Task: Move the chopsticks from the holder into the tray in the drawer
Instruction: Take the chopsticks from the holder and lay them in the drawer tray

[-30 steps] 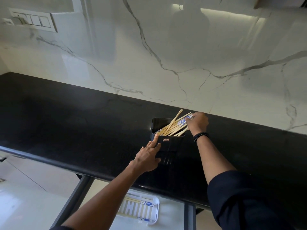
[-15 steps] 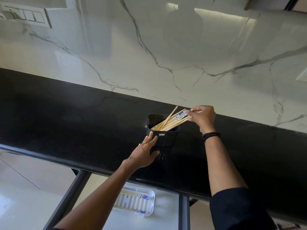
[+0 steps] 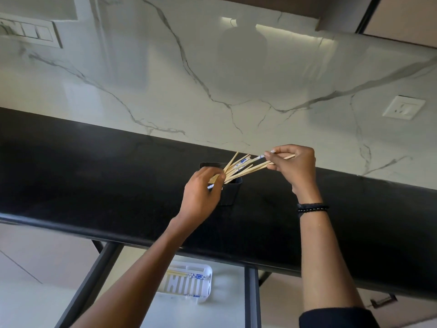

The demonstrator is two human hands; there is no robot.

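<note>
Head view: 1 camera looks down over both forearms at a kitchen counter and the open drawer under it.
Chopsticks (image 3: 238, 168): a loose bundle of pale wooden sticks, some with blue-patterned ends, fanned out and tilted low over the mouth of the holder, held between the 2 hands.
Holder (image 3: 233, 194): a small black square tub standing upright on the countertop, partly hidden behind the left hand; whether any stick ends reach inside it cannot be told.
Left hand (image 3: 201, 195): fingers curled round the lower ends of the bundle at the holder's near-left rim; a blue-tipped end pokes out below the fingers.
Right hand (image 3: 295, 166): thumb and fingertips pinch the upper ends of the bundle, to the right of the holder and above the counter's back edge; 1 stick end juts out past the fingers.
Bracelet (image 3: 312, 207): dark beaded bands on the right wrist.
Countertop (image 3: 94, 181): glossy black slab.
Backsplash (image 3: 165, 91): white marble with grey veins, with a switch plate (image 3: 28, 31) at upper left and a socket (image 3: 403, 107) at right.
Drawer (image 3: 252, 297): pulled open below the counter edge, dark frame rails, pale floor.
Tray (image 3: 208, 284): white slotted plastic, lying in the drawer, partly behind the left forearm.
Blue-ended sticks (image 3: 189, 274): a few lying flat along the tray's far side.
</note>
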